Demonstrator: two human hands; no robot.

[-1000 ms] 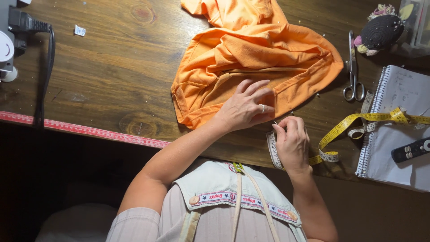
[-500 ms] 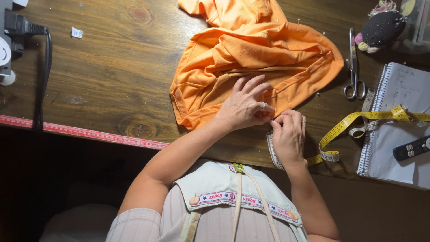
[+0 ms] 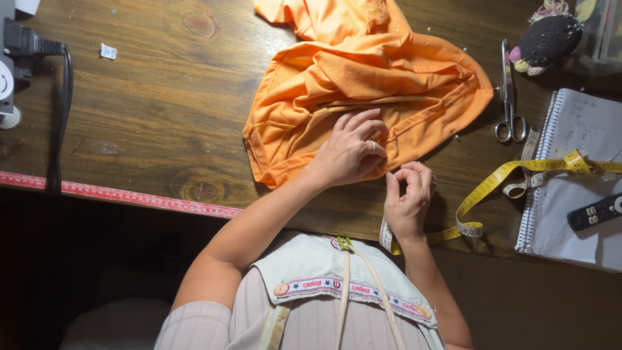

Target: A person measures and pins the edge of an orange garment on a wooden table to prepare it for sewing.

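Observation:
An orange garment (image 3: pixel 363 84) lies crumpled on the wooden table (image 3: pixel 162 123). My left hand (image 3: pixel 350 152) rests flat on the garment's near edge with its fingers spread, a ring on one finger. My right hand (image 3: pixel 408 198) is just beside it on the table, off the cloth. Its thumb and forefinger are pinched together near the hem, and anything between them is too small to see. A yellow measuring tape (image 3: pixel 499 185) runs from under my right wrist across to the notebook.
Scissors (image 3: pixel 508 97) lie right of the garment, with a dark pincushion (image 3: pixel 551 39) behind them. A spiral notebook (image 3: pixel 573 168) with a remote control (image 3: pixel 596 210) on it sits at the right edge. A red ruler strip (image 3: pixel 116 194) lines the table's front edge. A black cable (image 3: pixel 61 110) runs at far left.
My right hand has shifted slightly left toward my left hand, and its fingers have closed into a pinch. My left hand stays on the garment.

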